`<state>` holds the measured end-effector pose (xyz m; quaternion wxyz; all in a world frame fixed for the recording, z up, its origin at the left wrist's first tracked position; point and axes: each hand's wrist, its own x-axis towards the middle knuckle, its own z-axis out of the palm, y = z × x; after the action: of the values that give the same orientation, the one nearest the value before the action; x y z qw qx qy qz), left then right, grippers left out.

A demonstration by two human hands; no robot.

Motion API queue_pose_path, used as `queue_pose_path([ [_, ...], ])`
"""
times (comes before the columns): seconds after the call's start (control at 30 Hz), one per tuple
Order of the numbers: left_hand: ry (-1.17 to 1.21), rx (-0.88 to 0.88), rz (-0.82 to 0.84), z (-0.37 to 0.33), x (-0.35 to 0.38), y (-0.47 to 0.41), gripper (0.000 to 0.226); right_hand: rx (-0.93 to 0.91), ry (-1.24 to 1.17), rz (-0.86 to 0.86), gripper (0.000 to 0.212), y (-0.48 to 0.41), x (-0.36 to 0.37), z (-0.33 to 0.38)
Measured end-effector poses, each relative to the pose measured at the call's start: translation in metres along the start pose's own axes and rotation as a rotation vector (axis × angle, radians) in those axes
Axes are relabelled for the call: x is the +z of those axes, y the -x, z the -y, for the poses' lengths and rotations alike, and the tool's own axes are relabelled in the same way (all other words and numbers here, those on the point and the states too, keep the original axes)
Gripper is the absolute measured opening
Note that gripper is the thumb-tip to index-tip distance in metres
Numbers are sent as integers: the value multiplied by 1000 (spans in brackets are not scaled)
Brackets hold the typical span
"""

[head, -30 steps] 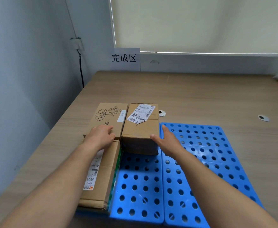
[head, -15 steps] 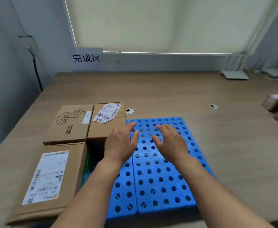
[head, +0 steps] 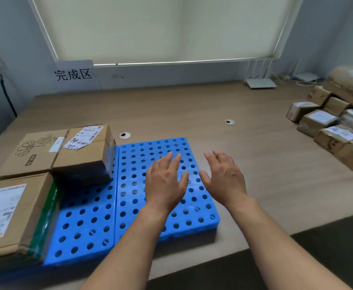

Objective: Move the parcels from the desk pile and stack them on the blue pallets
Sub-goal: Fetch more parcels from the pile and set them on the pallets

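Two blue pallets (head: 91,227) are laid side by side, touching, at the near-left part of the worktop (head: 192,109); three parcels are set on their left portion. A flower-printed parcel (head: 31,155) is placed at the far-left corner of the pallets; a taped parcel (head: 83,158) with a white label is set just beside it on its right, touching; a larger parcel (head: 10,214) with a white shipping label is placed at the near-left, green material visible under its right edge. The desk pile (head: 334,126) of brown parcels is found at the right edge of the worktop, well apart from the pallets. The left hand (head: 165,183) and right hand (head: 223,178) are held palm down over the right pallet, near each other but apart, fingers extended and spread; nothing is held; contact with the pallet cannot be told. Two round grommets (head: 124,135) are noted in the worktop beyond the pallets; a printed sign (head: 74,74) is fixed on the wall at the far edge; a white device (head: 260,83) is noted at the far-right.
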<state>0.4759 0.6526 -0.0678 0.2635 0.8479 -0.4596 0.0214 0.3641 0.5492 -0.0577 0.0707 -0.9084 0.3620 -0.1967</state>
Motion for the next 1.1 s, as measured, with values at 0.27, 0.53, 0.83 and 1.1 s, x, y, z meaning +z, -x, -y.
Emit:
queue_pose_path([
  [0.27, -34, 131, 17, -135, 58, 3, 79, 104, 39, -75, 63, 30, -63, -129],
  [0.53, -21, 214, 75, -250, 119, 0, 71, 218, 82, -81, 65, 60, -110, -245],
  [0.83, -39, 312, 141, -336, 175, -33, 71, 388, 78, -105, 66, 62, -132, -342],
  [1.1, 54, 361, 159, -422, 247, -96, 73, 468, 171, -85, 60, 22, -150, -448],
])
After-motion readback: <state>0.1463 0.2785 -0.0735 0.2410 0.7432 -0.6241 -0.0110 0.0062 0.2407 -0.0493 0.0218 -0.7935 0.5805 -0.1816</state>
